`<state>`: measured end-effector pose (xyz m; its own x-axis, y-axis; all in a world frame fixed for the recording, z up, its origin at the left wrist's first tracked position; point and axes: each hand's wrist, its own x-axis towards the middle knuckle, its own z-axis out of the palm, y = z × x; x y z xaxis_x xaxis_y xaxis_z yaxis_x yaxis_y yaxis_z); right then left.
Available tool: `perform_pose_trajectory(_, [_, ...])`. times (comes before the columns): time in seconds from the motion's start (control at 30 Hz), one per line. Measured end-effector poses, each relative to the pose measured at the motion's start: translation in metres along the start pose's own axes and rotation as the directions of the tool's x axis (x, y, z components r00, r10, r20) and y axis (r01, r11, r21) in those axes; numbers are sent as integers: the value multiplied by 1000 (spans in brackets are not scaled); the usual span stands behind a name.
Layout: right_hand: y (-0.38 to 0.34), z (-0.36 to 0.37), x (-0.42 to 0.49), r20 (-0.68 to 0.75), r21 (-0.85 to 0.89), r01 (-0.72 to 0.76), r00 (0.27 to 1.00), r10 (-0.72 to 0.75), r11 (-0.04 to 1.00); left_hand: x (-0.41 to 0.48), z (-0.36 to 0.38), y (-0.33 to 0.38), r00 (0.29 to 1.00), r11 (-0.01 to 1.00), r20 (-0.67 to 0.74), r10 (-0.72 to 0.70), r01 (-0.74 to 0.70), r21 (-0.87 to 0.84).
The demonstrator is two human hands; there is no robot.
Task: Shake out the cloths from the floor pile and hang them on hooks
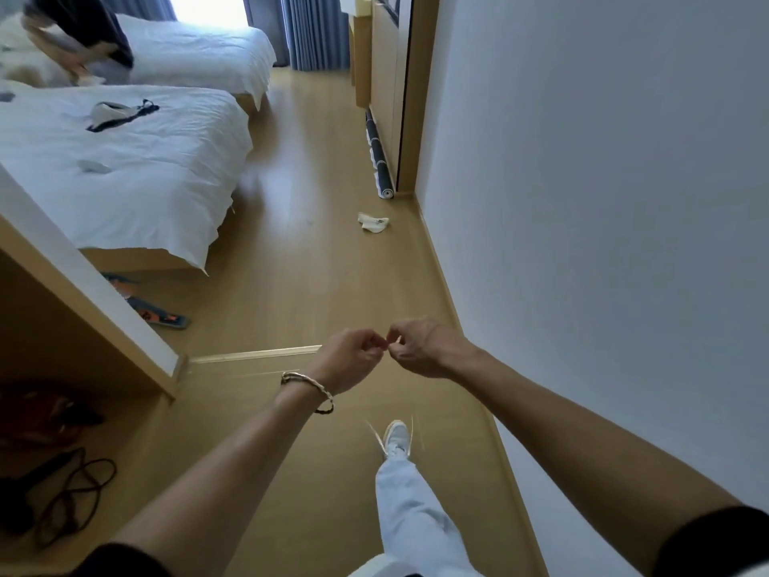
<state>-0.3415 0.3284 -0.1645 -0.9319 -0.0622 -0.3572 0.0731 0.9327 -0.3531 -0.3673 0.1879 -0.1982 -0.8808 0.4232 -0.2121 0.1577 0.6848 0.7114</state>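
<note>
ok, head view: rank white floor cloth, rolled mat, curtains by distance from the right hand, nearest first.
From the right hand:
1. white floor cloth, floor ahead by the right wall.
2. rolled mat, beyond it along the wooden panel.
3. curtains, far end.

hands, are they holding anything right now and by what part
Nothing that shows. Left hand and right hand curl their fingers tip to tip, with no cloth between; a white cloth lies on the floor ahead.
</note>
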Motion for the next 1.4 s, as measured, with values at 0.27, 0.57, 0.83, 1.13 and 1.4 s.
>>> perform_pose_trajectory(0.27, [-4,-85,190,-34,-44,157,987,-159,987,165,-76,1,991,990,-107,-85,96,105])
perform_pose_trajectory(0.57, [31,-140,334,74,-59,170,983,-165,984,318,-109,-8,986,978,-33,-161,164,133])
perform_pose_trajectory(0.83, [51,-181,466,131,-88,116,986,-104,989,455,-154,-30,990,983,-2,-138,138,125])
perform_pose_trajectory(1.13, [38,-263,664,136,-102,-11,990,25,995,664,-261,-76,991,990,57,-123,119,70])
perform_pose_trajectory(1.4, [42,-305,787,188,-72,-58,980,71,996,793,-306,-86,979,987,172,-108,85,133])
